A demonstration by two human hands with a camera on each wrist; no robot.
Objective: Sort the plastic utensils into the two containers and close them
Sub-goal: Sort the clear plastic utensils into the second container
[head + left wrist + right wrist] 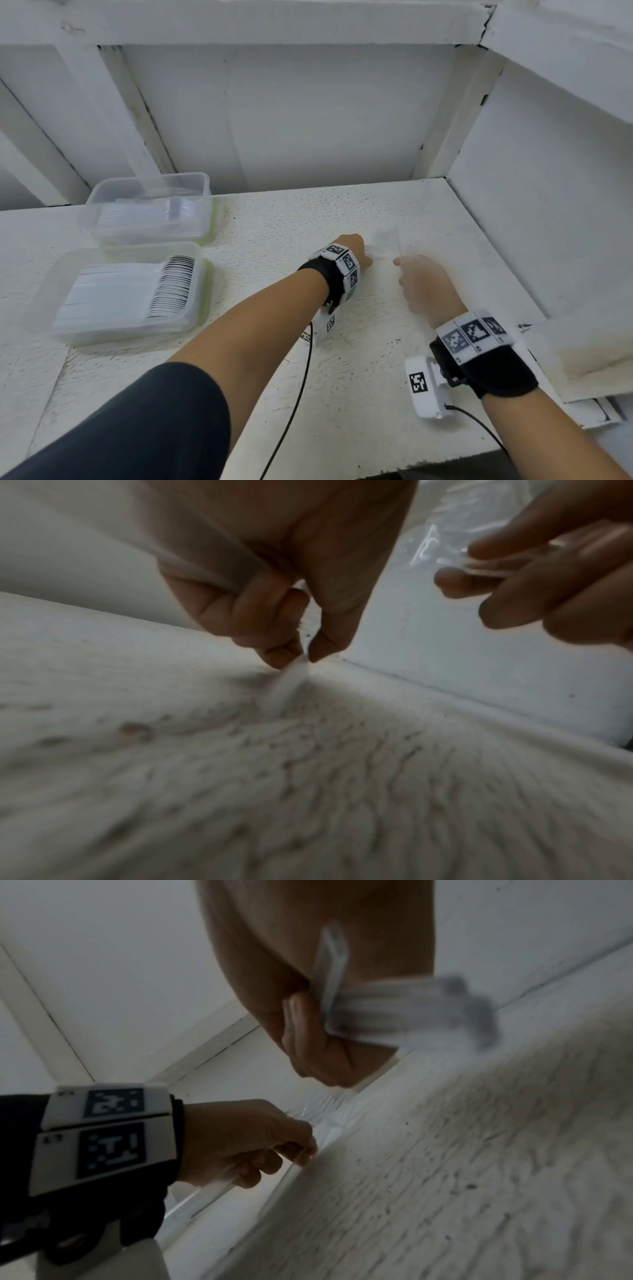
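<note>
Two clear plastic containers stand at the table's left. The far container (147,209) holds clear utensils and the near container (126,291) holds a packed row of spoons; green trim shows along the right side of each. My left hand (368,260) is low over the table's middle and pinches a clear utensil (284,688) between thumb and fingertips (284,656). Just to its right, my right hand (400,263) grips a blurred bundle of clear utensils (394,1010). More clear utensils (387,240) lie faintly beyond both hands.
The white textured table (308,359) meets a white back wall (291,120) and a white side panel (548,205) on the right. Camera cables (301,377) trail from both wrists toward the front edge.
</note>
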